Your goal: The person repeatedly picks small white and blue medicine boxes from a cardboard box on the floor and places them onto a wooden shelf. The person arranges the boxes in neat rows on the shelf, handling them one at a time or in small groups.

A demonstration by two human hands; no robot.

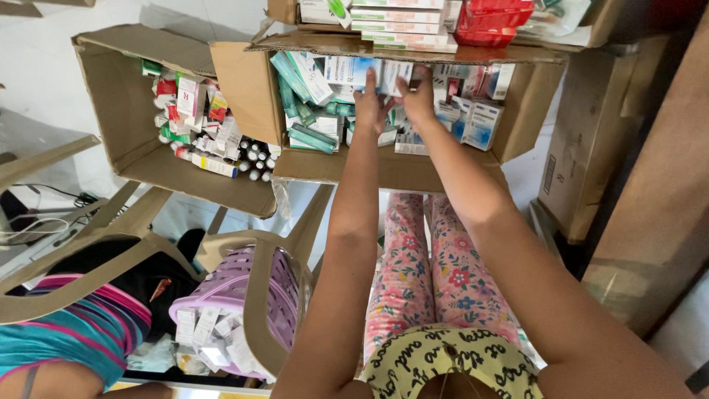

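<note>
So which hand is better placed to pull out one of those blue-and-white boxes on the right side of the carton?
Probably the right hand: it is already among the packs, closest to the blue-and-white boxes. The left hand sits further left in the carton, by the teal boxes.

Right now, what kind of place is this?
Probably a storeroom or back room of a pharmacy. Both hands reach into a cardboard box packed with small medicine cartons; a second box holds more packets and little vials, and more boxes are stacked above.
</note>
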